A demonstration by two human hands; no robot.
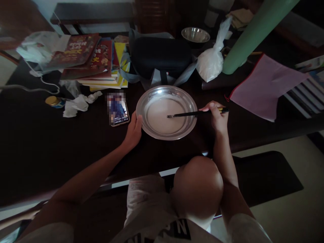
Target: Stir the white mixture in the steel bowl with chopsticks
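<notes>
Evidently, stirring was the step in hand, judging by how things lay. Nearest, a bare knee (pixel 198 182) rose in front of the dark table (pixel 63 145). Beyond it, the left hand (pixel 134 132) lay against the left side of the metal basin (pixel 170 136), thumb at the rim; how far its other fingers curled underneath could not be told. The right hand (pixel 218 116) pinched the black chopsticks (pixel 198 113) near their gold-marked ends, fingers closed about them, so that they passed over the basin's right rim and their tips met the pale liquid (pixel 159 113) near its middle.

The basin sat on the table straight before the person, with liquid across its floor and bare metal above. A further stroke would call for a steady left hand and a gentle sweep, lest the liquid slop over.

Left of the basin lay a lit phone (pixel 118 109), and farther left a small jar (pixel 54 102), its contents hidden. Beyond the basin, to the right, a clear knotted bag (pixel 210 65) bulged with white, powdery-looking stuff; behind that stood a steel bowl (pixel 194 33), its inner wall shining.
</notes>
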